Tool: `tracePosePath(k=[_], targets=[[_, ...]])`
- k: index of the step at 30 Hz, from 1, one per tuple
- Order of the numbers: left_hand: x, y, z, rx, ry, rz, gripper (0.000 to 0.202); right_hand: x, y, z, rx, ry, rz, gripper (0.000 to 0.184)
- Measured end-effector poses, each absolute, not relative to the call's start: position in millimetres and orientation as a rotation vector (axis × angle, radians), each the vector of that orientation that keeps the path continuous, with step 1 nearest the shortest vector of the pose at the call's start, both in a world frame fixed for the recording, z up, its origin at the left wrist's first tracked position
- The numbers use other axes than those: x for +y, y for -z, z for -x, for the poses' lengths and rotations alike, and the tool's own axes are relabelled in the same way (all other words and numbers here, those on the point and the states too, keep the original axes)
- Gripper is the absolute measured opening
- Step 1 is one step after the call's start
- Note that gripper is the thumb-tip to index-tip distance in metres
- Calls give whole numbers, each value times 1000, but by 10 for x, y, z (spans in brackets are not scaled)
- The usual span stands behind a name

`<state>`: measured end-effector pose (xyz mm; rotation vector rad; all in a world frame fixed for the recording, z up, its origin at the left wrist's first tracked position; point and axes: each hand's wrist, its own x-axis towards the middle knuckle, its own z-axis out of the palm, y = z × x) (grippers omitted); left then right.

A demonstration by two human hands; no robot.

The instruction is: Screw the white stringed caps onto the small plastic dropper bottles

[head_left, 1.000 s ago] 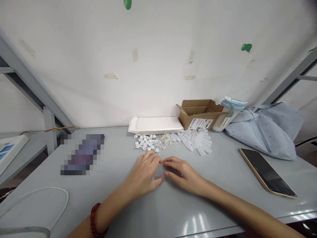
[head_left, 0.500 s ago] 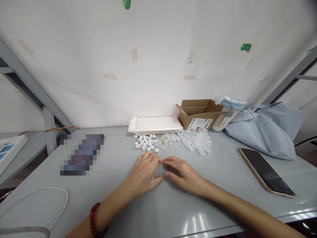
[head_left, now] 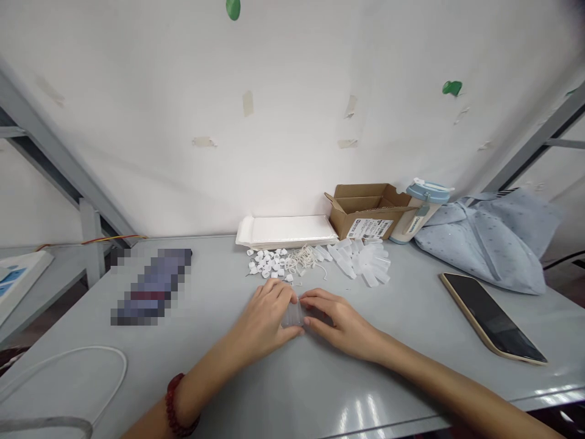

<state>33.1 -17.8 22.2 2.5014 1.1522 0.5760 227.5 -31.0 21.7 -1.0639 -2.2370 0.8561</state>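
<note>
Left hand (head_left: 267, 320): lying palm down on the grey table (head_left: 292, 390), forearm running in from the lower left, a red bead bracelet (head_left: 176, 407) sitting on the wrist. Fingers are curling together around the left end of a small clear plastic tube (head_left: 293, 316).

Right hand (head_left: 340, 323): resting low on the table, forearm angling in from the lower right. Fingers are closing on the tube's right end, thumb and forefinger meeting the left hand's fingertips.

Clear plastic tube: lying between both hands, just above the table, near its middle.

Lying beyond the hands: white caps (head_left: 267, 262), white strings (head_left: 308, 257), a heap of clear tubes (head_left: 365, 259).

Lying well to the right: a phone (head_left: 493, 318).
</note>
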Motion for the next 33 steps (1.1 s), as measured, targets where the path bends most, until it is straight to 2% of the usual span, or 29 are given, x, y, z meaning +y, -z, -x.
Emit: tracePosePath(k=[3,10,16,21,27,33], targets=[[-160,-222,-319,1160,-576,-2446,33,-303,-203,-2279,-2241,-825,1055,24],[-141,-245,-312,1190,-615,-2403,25,-223,-168,-2361,-2212,-660,1053,26],[-111,-273,-319,1267,-712,-2340,17,96,-46,-2632,-2210,-94,1205,25],[43,-364,-387,1309,-711,-2419,13,335,-45,-2868,-2245,257,1575,25],[318,-518,-739,1447,-438,-2641,23,345,-117,-2952,-2243,299,1827,25],[575,-396,-1071,1532,-367,-2645,24,294,-168,-2907,-2297,177,1884,23]])
